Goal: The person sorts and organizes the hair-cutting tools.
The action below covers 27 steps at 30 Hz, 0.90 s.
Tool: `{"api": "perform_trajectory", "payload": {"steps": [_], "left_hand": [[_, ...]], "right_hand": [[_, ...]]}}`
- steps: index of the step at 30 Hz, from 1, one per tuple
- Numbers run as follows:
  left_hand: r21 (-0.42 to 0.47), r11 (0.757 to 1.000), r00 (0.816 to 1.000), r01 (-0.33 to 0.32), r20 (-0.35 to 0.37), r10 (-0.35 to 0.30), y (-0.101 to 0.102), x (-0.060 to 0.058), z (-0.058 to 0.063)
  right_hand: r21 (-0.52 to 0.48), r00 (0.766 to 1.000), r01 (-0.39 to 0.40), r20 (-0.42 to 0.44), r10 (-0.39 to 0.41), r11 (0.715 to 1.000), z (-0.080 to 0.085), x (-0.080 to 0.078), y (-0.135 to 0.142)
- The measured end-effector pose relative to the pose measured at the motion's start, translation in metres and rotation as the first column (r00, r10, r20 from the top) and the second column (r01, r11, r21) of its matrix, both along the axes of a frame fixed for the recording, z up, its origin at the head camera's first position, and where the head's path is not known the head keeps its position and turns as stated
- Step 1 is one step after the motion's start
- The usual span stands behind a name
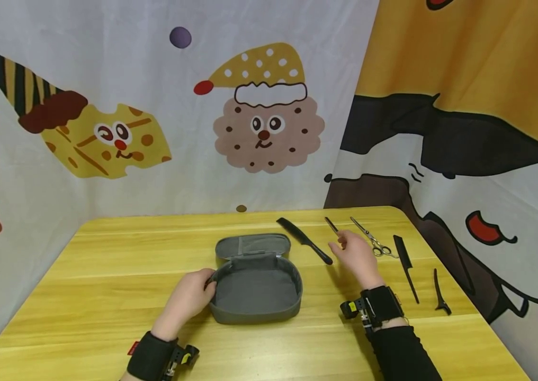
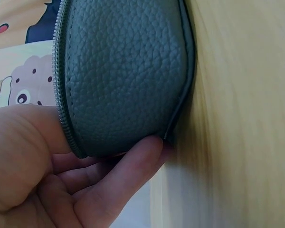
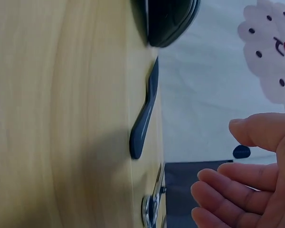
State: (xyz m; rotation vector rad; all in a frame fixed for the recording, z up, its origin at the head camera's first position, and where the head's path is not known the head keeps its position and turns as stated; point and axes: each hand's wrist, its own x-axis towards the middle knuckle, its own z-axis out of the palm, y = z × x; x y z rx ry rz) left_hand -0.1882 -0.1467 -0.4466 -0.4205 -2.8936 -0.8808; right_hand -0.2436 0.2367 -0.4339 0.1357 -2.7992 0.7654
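A grey zippered case [image 1: 256, 317] stands unzipped on the table, its lid [image 1: 264, 244] folded back and its inside bare. My left hand [image 1: 190, 296] grips the case's left side; the left wrist view shows thumb and fingers around the end of its pebbled wall [image 2: 123, 71]. Over the tools to the right of the case hovers my right hand [image 1: 356, 256], fingers apart and nothing between them. It partly covers a slim dark-tipped tool [image 1: 331, 225]. Nearby lie a black handled comb [image 1: 304, 241] and silver scissors [image 1: 368, 233].
Farther right on the table [image 1: 107, 296] lie a black tail comb [image 1: 404, 264] and a black hair clip [image 1: 438, 291]. A white curtain [image 1: 145, 69] with cartoon prints hangs behind the table, and a yellow and dark printed one [image 1: 483, 69] at the right.
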Motion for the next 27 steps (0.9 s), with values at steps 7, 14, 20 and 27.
{"api": "perform_trajectory", "payload": {"steps": [7,14,20,27], "left_hand": [[0.004,1.000,1.000,-0.004,0.000,0.004,-0.001,0.001,0.000],[0.003,1.000,1.000,-0.008,0.013,0.008,-0.001,0.001,0.000],[-0.001,1.000,1.000,-0.007,0.010,0.007,-0.001,0.000,0.000],[-0.002,1.000,1.000,-0.005,0.009,0.005,-0.001,0.000,-0.001]], "right_hand": [[0.054,1.000,0.014,0.020,-0.015,0.998,0.000,-0.016,0.012],[0.096,0.998,0.030,0.059,-0.036,0.995,0.001,-0.027,0.018],[0.132,0.993,0.023,0.116,-0.039,0.991,0.001,-0.036,0.021],[0.158,0.984,0.011,0.174,-0.038,0.987,0.000,-0.044,0.024]]}}
